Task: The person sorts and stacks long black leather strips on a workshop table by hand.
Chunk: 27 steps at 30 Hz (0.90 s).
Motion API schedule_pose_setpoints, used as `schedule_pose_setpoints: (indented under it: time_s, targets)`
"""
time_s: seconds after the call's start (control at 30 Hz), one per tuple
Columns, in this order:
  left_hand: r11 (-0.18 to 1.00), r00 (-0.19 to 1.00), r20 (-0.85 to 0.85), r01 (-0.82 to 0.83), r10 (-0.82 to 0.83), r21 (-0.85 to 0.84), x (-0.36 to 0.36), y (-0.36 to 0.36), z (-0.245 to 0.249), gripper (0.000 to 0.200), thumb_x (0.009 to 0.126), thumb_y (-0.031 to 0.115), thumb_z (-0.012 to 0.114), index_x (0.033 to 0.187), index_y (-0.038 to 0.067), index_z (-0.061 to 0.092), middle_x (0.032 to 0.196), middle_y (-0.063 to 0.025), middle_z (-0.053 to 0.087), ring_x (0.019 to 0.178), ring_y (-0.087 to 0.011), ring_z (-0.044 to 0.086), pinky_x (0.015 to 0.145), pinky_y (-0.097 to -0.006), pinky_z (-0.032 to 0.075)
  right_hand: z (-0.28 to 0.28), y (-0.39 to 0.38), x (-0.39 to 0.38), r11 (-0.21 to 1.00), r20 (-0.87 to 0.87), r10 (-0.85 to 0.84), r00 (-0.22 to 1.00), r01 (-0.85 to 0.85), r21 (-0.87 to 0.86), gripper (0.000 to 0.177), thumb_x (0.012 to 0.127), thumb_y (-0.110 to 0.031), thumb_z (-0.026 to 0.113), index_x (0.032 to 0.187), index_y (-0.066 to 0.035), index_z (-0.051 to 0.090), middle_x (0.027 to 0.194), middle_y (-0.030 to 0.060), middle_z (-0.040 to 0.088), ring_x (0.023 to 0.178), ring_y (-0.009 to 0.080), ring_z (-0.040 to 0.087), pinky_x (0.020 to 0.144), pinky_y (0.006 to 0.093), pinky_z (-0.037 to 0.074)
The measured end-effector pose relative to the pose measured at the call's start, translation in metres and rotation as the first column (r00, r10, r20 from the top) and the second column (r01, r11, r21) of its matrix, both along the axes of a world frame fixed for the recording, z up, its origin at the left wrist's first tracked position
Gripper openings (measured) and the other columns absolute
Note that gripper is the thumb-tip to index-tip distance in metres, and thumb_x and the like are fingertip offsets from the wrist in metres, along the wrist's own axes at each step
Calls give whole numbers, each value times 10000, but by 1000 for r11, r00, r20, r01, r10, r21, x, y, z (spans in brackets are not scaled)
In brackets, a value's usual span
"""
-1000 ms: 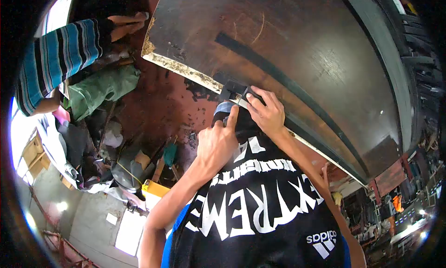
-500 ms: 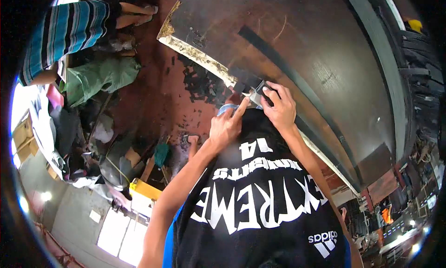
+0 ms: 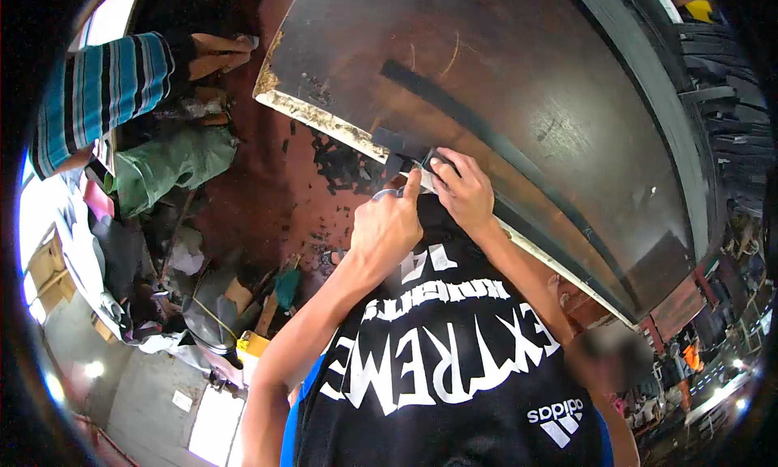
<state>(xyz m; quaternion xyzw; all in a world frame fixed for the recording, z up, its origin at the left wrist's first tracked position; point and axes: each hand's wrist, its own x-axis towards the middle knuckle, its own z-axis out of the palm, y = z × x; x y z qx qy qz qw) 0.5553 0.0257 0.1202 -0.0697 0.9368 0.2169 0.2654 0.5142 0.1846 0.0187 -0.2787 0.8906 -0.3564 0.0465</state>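
Note:
My left hand (image 3: 387, 228) is at the near edge of the dark table (image 3: 559, 119), its index finger stretched toward a dark strip (image 3: 393, 140) that overhangs the edge. Its other fingers are curled by a small greyish ring-like part (image 3: 387, 194); what they hold is mostly hidden. My right hand (image 3: 463, 193) is just to the right, its fingers closed on a small dark piece (image 3: 438, 157). Both hands nearly meet at this piece. Long dark strips (image 3: 486, 135) lie on the tabletop beyond them.
Dark scraps (image 3: 344, 166) litter the reddish floor (image 3: 251, 175) left of the table. A person in a striped garment (image 3: 105, 94) is at the upper left, above a green sack (image 3: 174, 167). Piled dark material (image 3: 725, 143) lines the right side. A blurred shape (image 3: 612, 358) is at the lower right.
The view has shifted, with the table appearing further left. My left hand has turned more upright, and the pale metallic part seen between the hands is now mostly hidden.

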Motion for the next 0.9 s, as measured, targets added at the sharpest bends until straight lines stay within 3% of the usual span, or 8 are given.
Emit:
schedule_pose_setpoints:
  time_s: [0.23, 0.33, 0.5, 0.53, 0.63, 0.7, 0.77, 0.9]
  targets:
    - [999, 991, 132, 9, -3, -43, -1, 8, -5, 728, 784, 55, 615, 1474, 144, 402, 762, -263, 654, 555, -418, 650, 495, -501, 533, -4, 1, -7, 1000, 87, -7, 996, 8, -19, 237, 814, -112, 710, 1049, -128, 680, 1144, 83, 659, 963, 265, 671, 784, 349, 572]
    - [999, 992, 126, -20, 23, -27, 0, 5, -8, 745, 793, 47, 613, 1489, 163, 374, 735, -242, 646, 547, -408, 646, 476, -492, 525, -6, 0, -3, 1000, 27, 25, 999, -25, 10, 199, 827, -113, 704, 1024, -124, 683, 1118, 94, 668, 962, 275, 671, 772, 355, 574]
    - [998, 999, -9, -34, 34, 44, 42, -4, -41, 762, 804, 39, 610, 1510, 216, 384, 847, -186, 669, 567, -353, 658, 479, -462, 532, -3, -3, -4, 1000, 4, 11, 1000, -11, 2, 202, 826, -97, 710, 1023, -115, 674, 1105, 100, 669, 943, 284, 672, 768, 361, 571]
    - [996, 987, -157, -33, 45, 77, 53, -6, -56, 775, 805, 8, 604, 1517, 221, 386, 891, -155, 668, 556, -338, 652, 476, -437, 537, -2, -2, -4, 1000, -2, 17, 1000, -17, 9, 192, 824, -91, 711, 1010, -111, 669, 1104, 99, 669, 940, 284, 672, 769, 362, 570]
    - [985, 945, -310, -51, 100, 163, 59, -7, -76, 770, 801, -22, 595, 1510, 208, 401, 899, -155, 667, 547, -340, 645, 480, -428, 544, -1, -4, -3, 999, -25, 14, 1000, -13, 32, 184, 813, -80, 716, 984, -103, 652, 1116, 97, 664, 946, 289, 668, 771, 368, 567]
    - [981, 952, -276, -86, 132, 171, 54, -3, -61, 707, 822, -7, 578, 1488, 185, 435, 888, -180, 671, 554, -347, 648, 487, -434, 544, -1, -2, -2, 1000, -12, 23, 1000, -22, 22, 238, 789, -77, 734, 1004, -102, 635, 1133, 95, 658, 959, 298, 665, 770, 375, 568]
    - [996, 988, -136, -60, 69, 68, 37, -4, -35, 616, 849, 25, 558, 1445, 161, 485, 861, -213, 674, 565, -353, 658, 494, -438, 542, -2, -3, -1, 999, -12, 28, 1000, -27, 26, 270, 775, -78, 745, 1019, -103, 630, 1139, 93, 656, 964, 299, 664, 770, 376, 568]
    - [997, 990, -133, -30, 39, 71, 22, -9, -17, 573, 827, 63, 561, 1396, 91, 503, 707, -224, 667, 573, -389, 663, 521, -482, 546, 0, -4, -2, 1000, -23, 23, 999, -23, 18, 343, 742, -80, 771, 1049, -104, 619, 1141, 83, 654, 973, 298, 662, 774, 379, 568]
